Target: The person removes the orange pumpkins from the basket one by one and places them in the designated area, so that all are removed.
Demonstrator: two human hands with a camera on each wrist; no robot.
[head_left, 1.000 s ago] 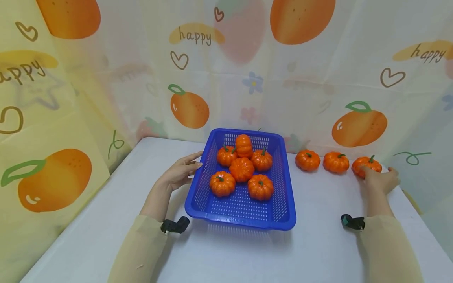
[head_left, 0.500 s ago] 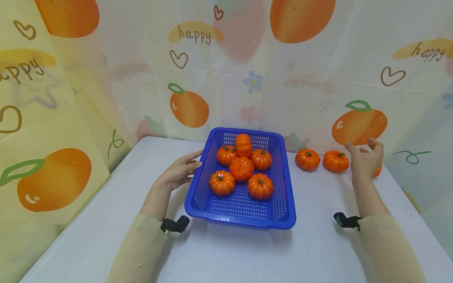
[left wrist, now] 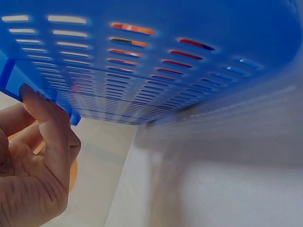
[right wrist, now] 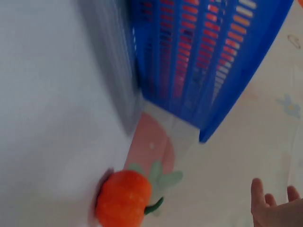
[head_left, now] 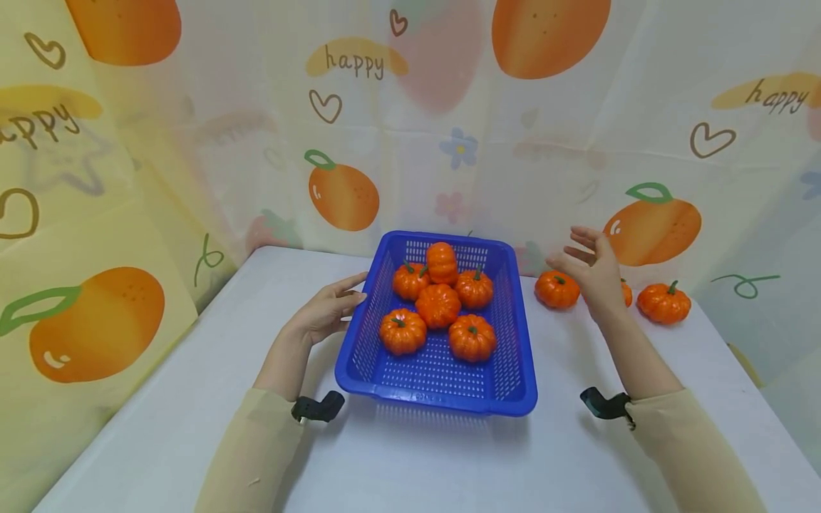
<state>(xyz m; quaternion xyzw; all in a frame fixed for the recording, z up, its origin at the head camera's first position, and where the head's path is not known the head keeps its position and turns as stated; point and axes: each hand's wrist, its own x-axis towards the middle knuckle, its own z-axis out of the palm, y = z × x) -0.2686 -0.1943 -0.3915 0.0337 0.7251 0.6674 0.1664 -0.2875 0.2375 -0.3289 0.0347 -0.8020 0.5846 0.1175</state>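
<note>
A blue plastic basket [head_left: 442,405] with slotted walls stands tilted on the table, holding several small orange toy pumpkins [head_left: 438,306]. At its left side, my left hand [head_left: 327,313] grips the rim; in the left wrist view the thumb [left wrist: 45,113] lies at the rim's edge. My right hand [head_left: 593,274] hovers with spread, relaxed fingers and holds nothing. Under and behind it is a row of three pumpkins: the left one [head_left: 556,291], a middle one [head_left: 626,293] mostly hidden by the hand, and the right one [head_left: 664,304].
The white table [head_left: 417,470] meets a printed cloth backdrop [head_left: 410,178] close behind the basket and the row. A yellowish cloth [head_left: 96,235] hangs along the left. The table's right edge runs near the rightmost pumpkin.
My right hand has left the rightmost pumpkin, risen, and moved left to above the row, its fingers opening out. That pumpkin stays in its place. The left hand and basket have not moved.
</note>
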